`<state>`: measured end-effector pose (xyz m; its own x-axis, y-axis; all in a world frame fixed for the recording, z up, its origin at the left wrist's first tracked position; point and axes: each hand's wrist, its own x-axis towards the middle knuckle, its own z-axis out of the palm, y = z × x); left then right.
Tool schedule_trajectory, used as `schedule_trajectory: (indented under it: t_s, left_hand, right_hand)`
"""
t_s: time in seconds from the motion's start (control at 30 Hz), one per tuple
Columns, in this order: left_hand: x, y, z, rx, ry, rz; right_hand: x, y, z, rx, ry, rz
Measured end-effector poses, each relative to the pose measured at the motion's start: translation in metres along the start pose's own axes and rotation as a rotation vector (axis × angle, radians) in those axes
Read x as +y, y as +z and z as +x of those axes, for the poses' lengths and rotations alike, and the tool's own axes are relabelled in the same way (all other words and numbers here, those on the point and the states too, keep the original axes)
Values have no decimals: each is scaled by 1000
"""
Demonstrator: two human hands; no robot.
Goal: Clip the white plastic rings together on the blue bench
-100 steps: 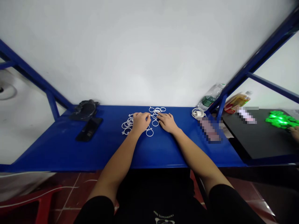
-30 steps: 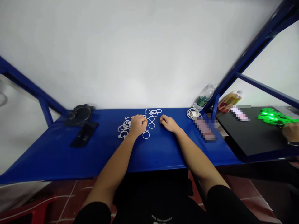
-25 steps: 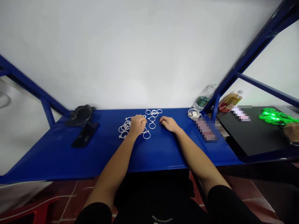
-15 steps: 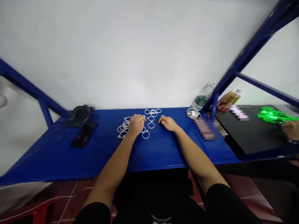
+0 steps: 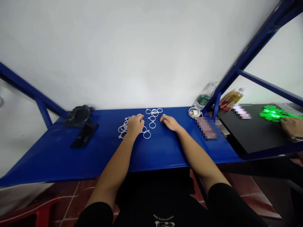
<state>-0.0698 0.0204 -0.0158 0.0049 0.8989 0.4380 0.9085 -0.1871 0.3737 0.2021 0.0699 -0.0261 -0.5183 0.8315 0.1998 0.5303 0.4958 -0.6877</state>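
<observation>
Several white plastic rings with small tabs lie on the blue table. My left hand is closed over the left-hand pile, with part of a white ring showing at its fingertips. It hides some of the rings beneath it. My right hand rests to the right of the middle rings, its fingers curled together. A bit of white ring shows at the top of those fingers; the rest is hidden. Between the hands, a loose line of rings reaches back toward the wall.
To the left are a black phone and a dark crumpled plastic bag. At right stand a water bottle and a coiled white cable. Beyond the blue frame, another person's hand touches glowing green pieces.
My left hand has shifted slightly left and its wrist has turned a little. My right hand stays nearly in place. The other person's hand has moved left toward the green pieces.
</observation>
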Motion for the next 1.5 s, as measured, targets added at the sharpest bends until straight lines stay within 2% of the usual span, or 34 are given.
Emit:
schedule_trajectory:
  t_s: [0.1, 0.3, 0.4, 0.6, 0.8, 1.03, 1.23, 1.4, 1.5]
  left_hand:
    - [-2, 0, 0, 19, -34, 30]
    - [-10, 3, -1, -19, 37, 50]
    - [-4, 5, -2, -3, 40, 36]
    - [19, 16, -6, -44, 176, 21]
    - [19, 26, -8, -131, 180, 50]
    - [11, 24, -6, -110, 109, 58]
    - [3, 22, -3, -40, 58, 16]
    - [7, 12, 0, 41, 30, -58]
    - [8, 7, 2, 58, 35, -88]
  right_hand:
    - [2, 1, 0, 9, 6, 39]
    - [5, 3, 1, 34, 32, 128]
    - [2, 5, 1, 70, 17, 178]
    - [-8, 12, 2, 106, -46, 210]
    - [-15, 13, 2, 100, -128, 117]
    - [-17, 13, -1, 50, -152, 15]
    - [-31, 18, -5, -37, -152, -25]
    - [-39, 20, -9, -42, -107, -75]
    - [-37, 21, -10, -19, -128, -91]
